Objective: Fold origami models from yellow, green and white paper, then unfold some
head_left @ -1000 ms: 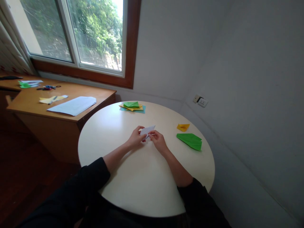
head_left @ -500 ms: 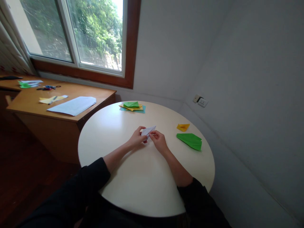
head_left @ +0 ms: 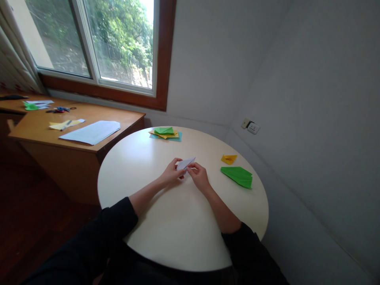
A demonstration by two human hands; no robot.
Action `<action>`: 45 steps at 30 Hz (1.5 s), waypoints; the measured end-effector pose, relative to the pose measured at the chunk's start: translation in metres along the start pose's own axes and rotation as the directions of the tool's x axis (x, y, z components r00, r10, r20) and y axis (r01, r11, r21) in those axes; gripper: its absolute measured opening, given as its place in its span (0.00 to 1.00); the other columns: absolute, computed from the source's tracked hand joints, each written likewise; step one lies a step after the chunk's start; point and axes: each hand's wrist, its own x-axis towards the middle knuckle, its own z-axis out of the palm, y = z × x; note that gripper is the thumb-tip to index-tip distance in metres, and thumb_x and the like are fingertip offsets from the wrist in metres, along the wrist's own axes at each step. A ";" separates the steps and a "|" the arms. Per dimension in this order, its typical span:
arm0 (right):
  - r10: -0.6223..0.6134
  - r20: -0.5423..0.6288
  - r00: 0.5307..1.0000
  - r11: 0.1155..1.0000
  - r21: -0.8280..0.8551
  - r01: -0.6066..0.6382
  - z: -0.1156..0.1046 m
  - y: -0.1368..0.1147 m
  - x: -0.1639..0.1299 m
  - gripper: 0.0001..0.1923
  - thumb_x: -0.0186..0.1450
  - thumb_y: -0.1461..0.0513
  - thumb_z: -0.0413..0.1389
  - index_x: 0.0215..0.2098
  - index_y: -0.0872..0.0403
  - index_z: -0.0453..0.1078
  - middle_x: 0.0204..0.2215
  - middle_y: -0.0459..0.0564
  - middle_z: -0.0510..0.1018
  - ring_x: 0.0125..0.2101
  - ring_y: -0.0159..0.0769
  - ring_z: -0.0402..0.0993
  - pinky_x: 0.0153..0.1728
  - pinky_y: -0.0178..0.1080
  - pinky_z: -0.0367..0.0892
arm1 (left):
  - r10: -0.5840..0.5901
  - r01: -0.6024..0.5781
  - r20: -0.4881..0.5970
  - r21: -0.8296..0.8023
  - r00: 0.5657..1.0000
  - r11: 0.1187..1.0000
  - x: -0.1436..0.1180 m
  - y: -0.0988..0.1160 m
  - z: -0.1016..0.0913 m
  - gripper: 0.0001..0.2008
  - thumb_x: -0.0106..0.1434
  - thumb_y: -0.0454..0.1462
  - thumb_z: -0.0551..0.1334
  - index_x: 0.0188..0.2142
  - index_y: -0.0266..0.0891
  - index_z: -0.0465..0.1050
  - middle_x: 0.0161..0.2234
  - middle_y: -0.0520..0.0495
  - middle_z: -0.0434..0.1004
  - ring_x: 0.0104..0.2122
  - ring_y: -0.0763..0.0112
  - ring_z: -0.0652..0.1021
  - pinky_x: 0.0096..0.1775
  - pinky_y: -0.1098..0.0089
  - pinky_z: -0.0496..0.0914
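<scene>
1. Now both hands meet near the middle of the round desk, pinching a small white folded paper between them.
2. Left hand closes its fingertips on the paper's near left end; the thumb lies on top.
3. Right hand grips the paper's near right edge, fingers curled in tight.
4. White paper sticks up and away from the fingers, its pointed tip tilted toward the far right, lifted just off the desk.
5. Both forearms rest on the desk, dark sleeves pushed back at its near rim.
6. To the right of the right hand, well apart, lies a green folded plane; just beyond it sits a small yellow folded piece.
7. At the far edge lies a stack of coloured sheets, green on top, then yellow, then blue.
8. Left of the round desk stands a wooden side desk carrying a white sheet, with other small items too small to make out.
</scene>
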 end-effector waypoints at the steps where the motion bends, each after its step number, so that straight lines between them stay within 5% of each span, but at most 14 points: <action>1: -0.002 -0.002 1.000 1.000 -0.001 0.002 0.000 0.000 0.000 0.11 0.51 0.55 0.58 0.26 0.53 0.65 0.21 0.44 0.73 0.23 0.34 0.71 0.26 0.36 0.64 | 0.003 -0.003 0.002 0.001 1.000 1.000 0.000 0.000 0.000 0.19 0.49 0.33 0.62 0.40 0.37 0.59 0.23 0.54 0.69 0.19 0.78 0.71 0.25 0.74 0.65; 45: -0.021 -0.012 1.000 0.999 0.045 0.022 0.001 0.002 0.000 0.11 0.51 0.58 0.58 0.28 0.53 0.61 0.26 0.41 0.69 0.21 0.28 0.70 0.25 0.33 0.66 | -0.002 0.002 0.011 0.027 1.000 1.000 0.002 -0.005 0.000 0.15 0.50 0.31 0.58 0.39 0.37 0.60 0.21 0.56 0.68 0.18 0.80 0.68 0.23 0.77 0.64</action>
